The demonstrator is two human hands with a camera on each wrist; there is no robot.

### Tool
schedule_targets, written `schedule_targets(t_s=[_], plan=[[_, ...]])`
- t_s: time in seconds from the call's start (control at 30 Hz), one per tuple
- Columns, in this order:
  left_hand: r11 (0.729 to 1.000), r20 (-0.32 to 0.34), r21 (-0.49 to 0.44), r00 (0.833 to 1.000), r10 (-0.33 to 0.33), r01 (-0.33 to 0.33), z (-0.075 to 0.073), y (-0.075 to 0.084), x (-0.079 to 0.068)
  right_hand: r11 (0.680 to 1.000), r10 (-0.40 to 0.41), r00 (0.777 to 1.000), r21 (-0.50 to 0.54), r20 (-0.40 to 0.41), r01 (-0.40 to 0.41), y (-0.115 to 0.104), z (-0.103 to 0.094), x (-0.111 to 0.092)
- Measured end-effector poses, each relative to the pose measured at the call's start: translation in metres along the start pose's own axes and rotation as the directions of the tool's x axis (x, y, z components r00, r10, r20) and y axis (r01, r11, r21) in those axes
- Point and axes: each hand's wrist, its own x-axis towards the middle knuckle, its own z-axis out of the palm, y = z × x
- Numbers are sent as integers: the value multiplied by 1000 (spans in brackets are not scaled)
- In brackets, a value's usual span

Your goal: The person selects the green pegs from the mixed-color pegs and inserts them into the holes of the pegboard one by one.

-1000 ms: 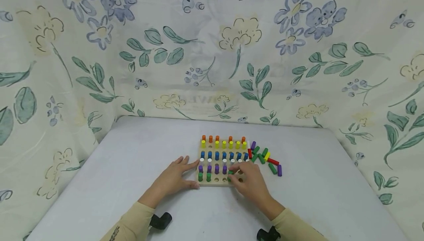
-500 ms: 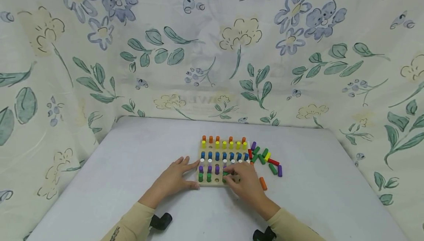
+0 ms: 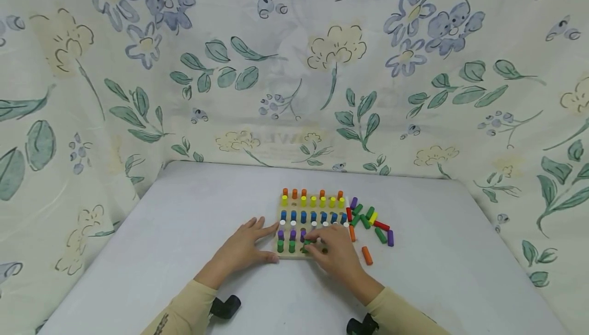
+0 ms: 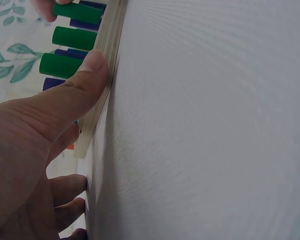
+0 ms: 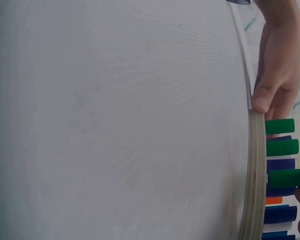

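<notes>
A wooden pegboard (image 3: 294,256) bears upright pegs in colour rows: orange, yellow, blue, white, purple and green from back to front. My left hand (image 3: 244,243) rests at its front left corner, fingers spread and the thumb (image 4: 92,67) pressed against the board's edge. With thumb and fingertips my right hand (image 3: 338,253) pinches a green peg (image 5: 285,178), held upright over the front row. Its lower end is right at the board's surface, beside two standing green pegs (image 3: 292,246). The right hand hides part of the board's front right.
Right of the board lie loose pegs: several green pegs (image 3: 380,235), an orange peg (image 3: 366,255), a red peg (image 3: 381,225), a yellow peg (image 3: 373,218) and a purple peg (image 3: 390,238). The white table (image 3: 207,192) meets a flowered cloth (image 3: 257,89) behind.
My right hand has moved left along the front row with the green peg, uncovering orange pegs lying at the board's right. The left hand stays in place.
</notes>
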Motion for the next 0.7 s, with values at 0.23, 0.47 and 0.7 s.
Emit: schedule_targets(t_s=[0.23, 0.47, 0.7], plan=[[1000, 1, -2, 1000, 11, -11, -1, 1, 0, 1000, -3, 1000, 19, -5, 3, -3, 2, 0], [1000, -1, 1, 1000, 5, -5, 0, 0, -1, 1000, -3, 1000, 3, -9, 3, -1, 5, 0], [1000, -11, -6, 1000, 12, -12, 1, 0, -1, 1000, 7, 1000, -13, 27, -7, -2, 8, 0]])
